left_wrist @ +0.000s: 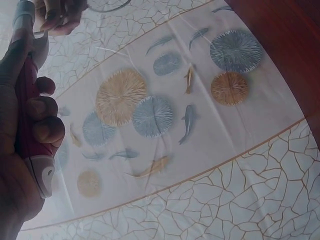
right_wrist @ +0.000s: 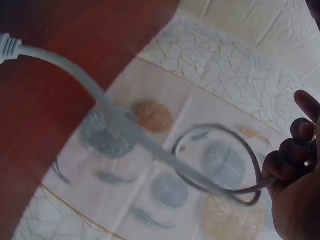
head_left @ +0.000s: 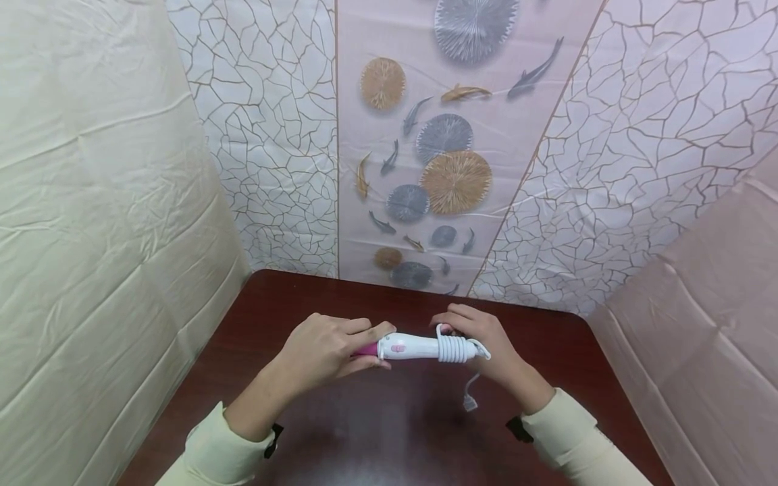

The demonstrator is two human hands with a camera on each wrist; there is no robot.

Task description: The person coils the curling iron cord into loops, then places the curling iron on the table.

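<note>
My left hand (head_left: pixel 325 345) grips the pink part of a pink-and-white hair styling iron (head_left: pixel 413 346), held level above the table. A small pink switch shows on its white handle. The white power cord (head_left: pixel 454 349) is coiled in several turns around the handle's right end. There, my right hand (head_left: pixel 489 341) pinches the cord with curled fingers. The plug (head_left: pixel 470 403) dangles below the right hand. In the left wrist view, my fingers wrap the pink body (left_wrist: pixel 26 112), with a white tip below them. A loose loop of cord (right_wrist: pixel 125 127) crosses the right wrist view.
A dark reddish-brown table (head_left: pixel 377 425) lies beneath both hands. Behind it stands a wall covering (head_left: pixel 292 169) printed with cracks, fish and round shapes. Cream padded panels (head_left: pixel 115 223) rise at the left and right sides.
</note>
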